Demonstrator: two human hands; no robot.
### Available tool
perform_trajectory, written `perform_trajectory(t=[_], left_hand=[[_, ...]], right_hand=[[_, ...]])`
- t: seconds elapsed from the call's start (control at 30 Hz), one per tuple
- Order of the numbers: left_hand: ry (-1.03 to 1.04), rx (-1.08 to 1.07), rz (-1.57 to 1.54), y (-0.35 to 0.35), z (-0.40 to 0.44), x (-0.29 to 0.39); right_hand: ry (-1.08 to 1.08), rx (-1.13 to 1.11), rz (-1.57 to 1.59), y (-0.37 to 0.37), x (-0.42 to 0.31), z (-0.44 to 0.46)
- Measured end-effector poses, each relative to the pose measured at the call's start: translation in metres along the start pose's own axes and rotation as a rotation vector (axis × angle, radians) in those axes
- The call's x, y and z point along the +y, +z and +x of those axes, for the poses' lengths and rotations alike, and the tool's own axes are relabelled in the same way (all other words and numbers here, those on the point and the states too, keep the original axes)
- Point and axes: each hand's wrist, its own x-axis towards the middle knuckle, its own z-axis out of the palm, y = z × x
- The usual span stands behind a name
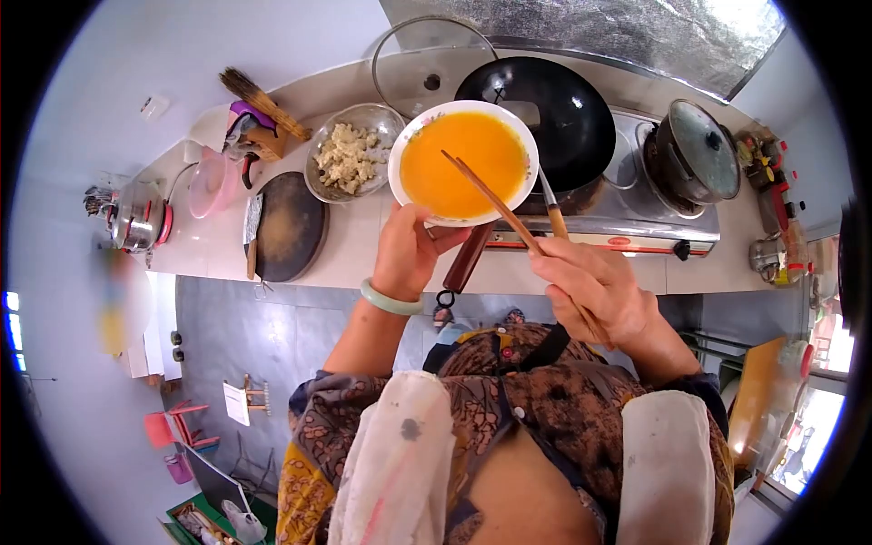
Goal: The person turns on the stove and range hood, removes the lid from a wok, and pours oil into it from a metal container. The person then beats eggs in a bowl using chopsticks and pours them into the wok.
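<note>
Just left of the wok point(577, 118), in the head view, a white bowl point(394, 173) of orange-yellow liquid point(445, 186) is held up, overlapping the wok's near side in view. The left hand point(404, 250) grasps the bowl low at its near edge, thumb by the rim and some fingers hidden beneath. The right hand point(599, 286) has its fingers closed around chopsticks point(500, 204), whose tips reach over the liquid. A spatula point(557, 222) leans in the wok, its handle close to the right hand; the wok handle point(468, 263) juts out below the bowl. Left of the wok sits a mixing bowl point(313, 173) of pale lumps point(345, 154).

The one-sided grip could let the wide bowl tip, slopping liquid onto the wok handle or counter. A brisk chopstick stroke could splash over the rim, and a careless elbow or wrist could knock the spatula.
</note>
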Motion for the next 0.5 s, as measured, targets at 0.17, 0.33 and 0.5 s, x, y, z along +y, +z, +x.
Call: perform_trajectory(t=[0.17, 0.33, 0.5], left_hand=[[0.001, 0.012, 0.008, -0.003, 0.01, 0.0], [-0.009, 0.014, 0.014, -0.01, 0.021, 0.004], [-0.021, 0.044, 0.061, -0.01, 0.028, 0.011]], right_hand=[[-0.053, -0.009, -0.004, 0.011, 0.011, 0.0], [-0.051, 0.007, -0.108, 0.022, 0.016, 0.007], [-0.041, 0.04, -0.135, 0.039, 0.024, 0.009]])
